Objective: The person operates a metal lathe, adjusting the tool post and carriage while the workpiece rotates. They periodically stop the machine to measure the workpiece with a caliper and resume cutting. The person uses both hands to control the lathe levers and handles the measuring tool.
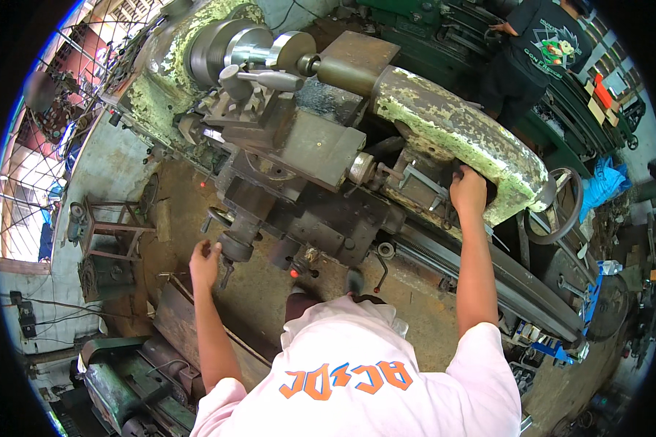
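Note:
A large metal lathe with peeling pale-green paint spans the view. My right hand point(469, 195) is closed at the tailstock point(452, 116), its fingers around something dark that I cannot make out. Just left of it, a caliper point(424, 182) rests on the tailstock's base. My left hand point(205, 266) is beside the cross-slide handle point(235, 249), thumb and fingers apart, with nothing visible in it. A shiny stepped metal workpiece point(249, 48) sits between the chuck point(208, 52) and the tailstock centre point(308, 64). The tool post handle point(273, 79) stands in front of it.
The tailstock handwheel point(577, 207) is at the right, above the long lathe bed point(510, 280). A person in a dark shirt point(547, 44) works at a green machine behind. Another green machine point(113, 386) stands lower left, a metal stool frame point(116, 229) at left.

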A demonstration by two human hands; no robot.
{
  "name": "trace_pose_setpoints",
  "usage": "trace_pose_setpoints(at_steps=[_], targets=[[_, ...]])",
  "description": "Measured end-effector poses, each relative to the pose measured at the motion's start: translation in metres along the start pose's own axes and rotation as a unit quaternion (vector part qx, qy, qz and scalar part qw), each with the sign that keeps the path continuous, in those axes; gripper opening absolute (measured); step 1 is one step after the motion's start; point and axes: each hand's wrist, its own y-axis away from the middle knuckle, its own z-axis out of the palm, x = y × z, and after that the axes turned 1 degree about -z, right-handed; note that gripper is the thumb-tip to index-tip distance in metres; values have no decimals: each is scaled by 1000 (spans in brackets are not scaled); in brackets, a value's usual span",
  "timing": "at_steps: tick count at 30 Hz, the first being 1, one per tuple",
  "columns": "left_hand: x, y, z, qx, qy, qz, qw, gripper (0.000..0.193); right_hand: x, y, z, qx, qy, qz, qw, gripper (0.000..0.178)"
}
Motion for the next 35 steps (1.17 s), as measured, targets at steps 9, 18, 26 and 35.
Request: trace_pose_setpoints(at_steps=[9,18,26,35], targets=[[-10,10,25,-41,112,-10,993,63,18,-25,47,18,39,-66,997,37],[17,20,16,-26,46,-18,998,69,30,-33,65,23,45,-25,998,40],[28,24,13,-25,-3,3,1000,74,34,-35,74,76,80,-36,993,29],[43,33,10,-34,-31,-17,999,78,27,-33,66,67,83,-11,994,44]])
